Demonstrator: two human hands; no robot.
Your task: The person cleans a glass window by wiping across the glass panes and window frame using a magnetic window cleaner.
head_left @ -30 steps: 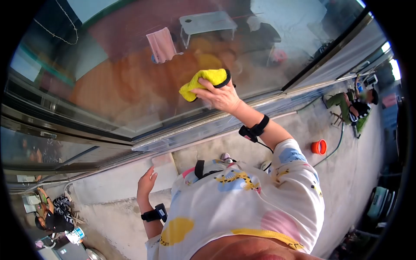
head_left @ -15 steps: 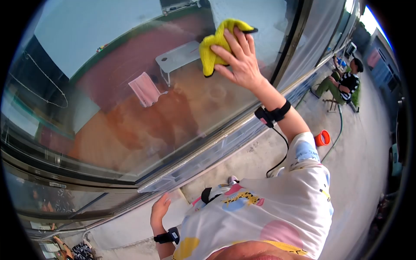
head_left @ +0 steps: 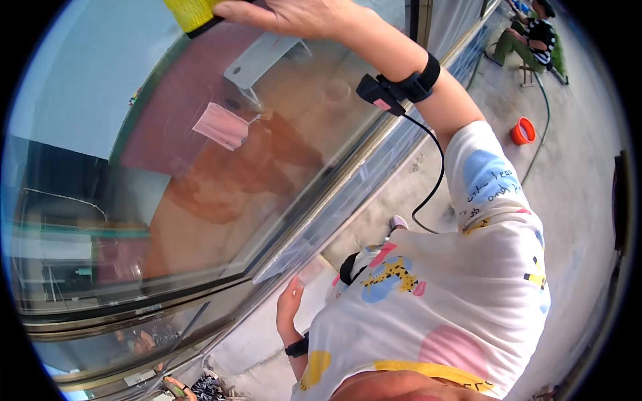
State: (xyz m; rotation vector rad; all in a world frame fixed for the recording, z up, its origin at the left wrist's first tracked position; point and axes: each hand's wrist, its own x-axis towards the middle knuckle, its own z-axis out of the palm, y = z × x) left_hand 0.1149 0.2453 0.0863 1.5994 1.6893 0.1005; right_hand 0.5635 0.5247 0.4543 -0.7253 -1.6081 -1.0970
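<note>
My right hand (head_left: 301, 15) is raised against the large window pane (head_left: 281, 200), on a yellow cloth (head_left: 190, 12) with a dark edge. The top of the frame cuts off part of the cloth and most of the fingers; the thumb lies along its side. A black strap with a small box and a cable circles my right forearm. Low beside my body hangs my left hand (head_left: 289, 306), holding nothing, its fingers loosely stretched. It also has a black wrist strap and is near the lower window frame (head_left: 221, 284).
Through the glass show a pale table (head_left: 261, 63) and a pink item (head_left: 222, 125), among reflections. An orange bucket (head_left: 523, 131) stands on the concrete to the right, near a green hose (head_left: 547, 110). Farther back, a person (head_left: 531, 40) in a striped top sits on a stool.
My right hand and the yellow cloth have moved up and left across the glass, partly out of view. The view has shifted; my left hand still hangs at my side.
</note>
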